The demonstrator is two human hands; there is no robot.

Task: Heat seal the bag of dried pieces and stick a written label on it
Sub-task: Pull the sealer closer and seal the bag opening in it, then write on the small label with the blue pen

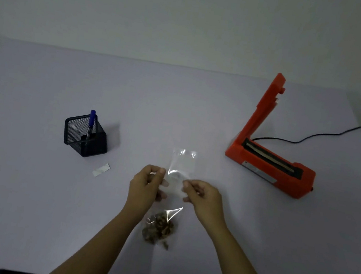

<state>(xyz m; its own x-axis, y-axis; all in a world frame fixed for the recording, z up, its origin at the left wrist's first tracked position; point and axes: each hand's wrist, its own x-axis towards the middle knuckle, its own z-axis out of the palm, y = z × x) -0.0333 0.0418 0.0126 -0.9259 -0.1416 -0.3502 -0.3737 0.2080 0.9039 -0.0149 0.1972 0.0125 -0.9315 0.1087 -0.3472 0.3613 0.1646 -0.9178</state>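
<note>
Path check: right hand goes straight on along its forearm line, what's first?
The clear bag it pinches: the right hand points up-left across the bag's upper part. Beyond that looks like bare table; the pen holder seems well off the line, though depth is unclear.

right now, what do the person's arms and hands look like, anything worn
The left forearm and right forearm are bare down to the bottom edge of the picture; no sleeves show. The left hand and right hand wear no gloves, and no watch, bracelet or ring is visible.
</note>
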